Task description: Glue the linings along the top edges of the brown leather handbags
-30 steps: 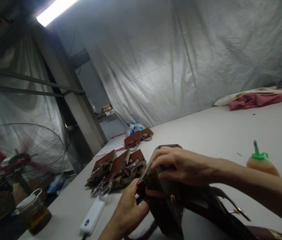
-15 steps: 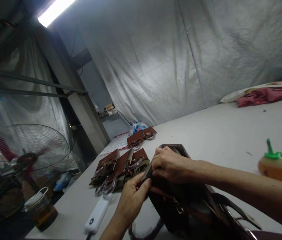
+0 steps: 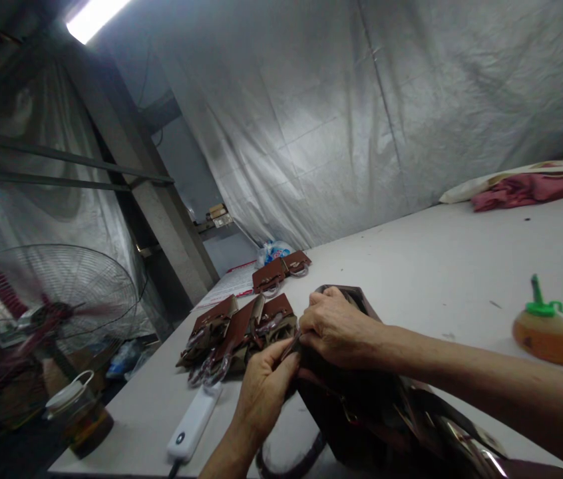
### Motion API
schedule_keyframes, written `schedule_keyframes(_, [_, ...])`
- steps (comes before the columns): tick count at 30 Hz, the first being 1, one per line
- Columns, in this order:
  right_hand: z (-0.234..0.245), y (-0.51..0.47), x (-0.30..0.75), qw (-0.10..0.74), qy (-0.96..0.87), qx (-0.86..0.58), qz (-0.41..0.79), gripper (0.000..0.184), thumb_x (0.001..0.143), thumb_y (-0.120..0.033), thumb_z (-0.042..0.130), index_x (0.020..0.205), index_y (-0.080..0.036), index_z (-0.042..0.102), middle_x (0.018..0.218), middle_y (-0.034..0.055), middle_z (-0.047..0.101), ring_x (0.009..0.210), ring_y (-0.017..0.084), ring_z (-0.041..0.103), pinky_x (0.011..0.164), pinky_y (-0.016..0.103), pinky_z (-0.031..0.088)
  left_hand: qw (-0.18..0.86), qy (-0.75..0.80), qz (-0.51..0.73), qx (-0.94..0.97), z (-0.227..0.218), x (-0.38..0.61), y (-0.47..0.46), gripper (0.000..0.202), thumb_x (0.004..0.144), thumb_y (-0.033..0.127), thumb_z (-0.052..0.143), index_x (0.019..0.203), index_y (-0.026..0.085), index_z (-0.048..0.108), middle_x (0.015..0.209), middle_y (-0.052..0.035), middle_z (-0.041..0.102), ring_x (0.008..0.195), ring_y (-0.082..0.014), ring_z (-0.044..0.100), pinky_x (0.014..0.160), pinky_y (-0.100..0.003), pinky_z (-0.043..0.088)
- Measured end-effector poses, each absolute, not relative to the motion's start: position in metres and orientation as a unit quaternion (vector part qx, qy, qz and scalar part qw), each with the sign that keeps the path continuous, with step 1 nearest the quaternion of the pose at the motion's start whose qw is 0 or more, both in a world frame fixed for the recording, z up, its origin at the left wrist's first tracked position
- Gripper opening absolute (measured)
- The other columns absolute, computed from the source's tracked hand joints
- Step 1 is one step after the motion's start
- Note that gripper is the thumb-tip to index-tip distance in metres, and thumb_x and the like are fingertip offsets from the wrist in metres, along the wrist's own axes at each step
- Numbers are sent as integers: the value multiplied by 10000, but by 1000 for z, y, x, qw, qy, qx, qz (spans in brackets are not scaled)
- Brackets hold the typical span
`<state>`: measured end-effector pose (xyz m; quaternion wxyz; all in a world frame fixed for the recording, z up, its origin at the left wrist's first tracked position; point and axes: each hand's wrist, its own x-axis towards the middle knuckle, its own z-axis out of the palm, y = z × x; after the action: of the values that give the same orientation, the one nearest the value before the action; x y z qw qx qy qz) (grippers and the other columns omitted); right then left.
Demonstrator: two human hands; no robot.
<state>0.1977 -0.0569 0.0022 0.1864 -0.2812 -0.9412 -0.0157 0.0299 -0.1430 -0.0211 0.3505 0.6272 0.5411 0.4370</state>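
Note:
A dark brown handbag (image 3: 361, 426) lies tilted in front of me on the white table, its metal buckle and strap in shadow. My left hand (image 3: 265, 382) pinches the edge of the bag's opening between thumb and fingers. Right beside it, my right hand (image 3: 336, 327) is closed over the same edge, with its fingertips partly hidden inside the bag. A curved handle (image 3: 294, 462) of the bag rests on the table below my left hand.
Several brown bags (image 3: 236, 332) with wrapped handles lie beyond my left hand. A white power strip (image 3: 194, 422), a lidded jar (image 3: 79, 416) and a large fan (image 3: 49, 313) are at left. An orange glue bottle (image 3: 551, 336) stands right; pink cloth (image 3: 531, 191) lies at the back.
Both hands stay on the bag's edge, with only small shifts of the fingers. My right hand's fingers have moved slightly closer to my left thumb. The view has shifted a little.

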Motion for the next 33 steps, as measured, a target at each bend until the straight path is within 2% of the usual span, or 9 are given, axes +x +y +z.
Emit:
schedule_keyframes(4, [-4,-57,190,212,-933,-290,-25,214,842,-243,567,679,-175,687,724,78,702,829,238,538,708,384,203,343,553,448,613,-27,29,-136,293,845,297,629,1062,145,753,797,-33,719,759,-163,629,695,-233,452])
schedule_keyframes(7, [-4,-58,187,205,-930,-303,-40,177,813,-244,578,699,-166,688,759,97,713,843,259,548,724,394,218,328,565,472,592,-34,29,-127,315,824,373,663,999,131,761,774,-44,716,721,-165,627,654,-235,450])
schedule_keyframes(10, [4,-56,197,205,-927,-312,-30,206,851,-241,544,760,-164,712,782,107,716,863,265,575,770,401,256,291,587,476,587,-35,24,-121,290,824,378,650,895,121,764,703,-38,702,652,-152,612,614,-231,431])
schedule_keyframes(15, [16,-48,225,193,-924,-327,37,117,827,-232,622,803,-218,736,828,54,718,944,244,603,874,380,309,194,618,432,628,-23,9,-126,225,836,319,605,828,149,752,725,-28,709,712,-169,632,670,-242,444])
schedule_keyframes(18, [17,-44,232,180,-919,-349,41,138,822,-231,621,852,-237,755,855,59,715,872,230,629,768,318,366,151,623,408,650,-19,7,-132,217,846,313,589,814,161,741,752,-26,713,759,-183,643,701,-251,448])
schedule_keyframes(22, [15,-43,227,172,-904,-392,23,163,829,-263,597,880,-244,750,828,67,729,780,236,657,614,289,339,125,620,400,663,-20,13,-137,217,865,299,572,806,168,734,768,-23,717,751,-180,645,712,-258,453])
schedule_keyframes(28, [16,-43,220,175,-900,-397,-29,200,811,-199,553,967,-213,679,824,93,739,753,252,681,572,289,336,113,618,394,671,-20,19,-142,205,862,284,577,792,182,740,768,-20,723,755,-185,651,710,-263,452])
schedule_keyframes(33, [16,-44,218,181,-897,-402,-39,354,784,-170,548,1133,-163,612,855,141,744,788,282,700,580,292,379,125,627,390,663,-20,18,-143,215,871,305,574,808,181,738,760,-18,718,746,-182,647,704,-262,454])
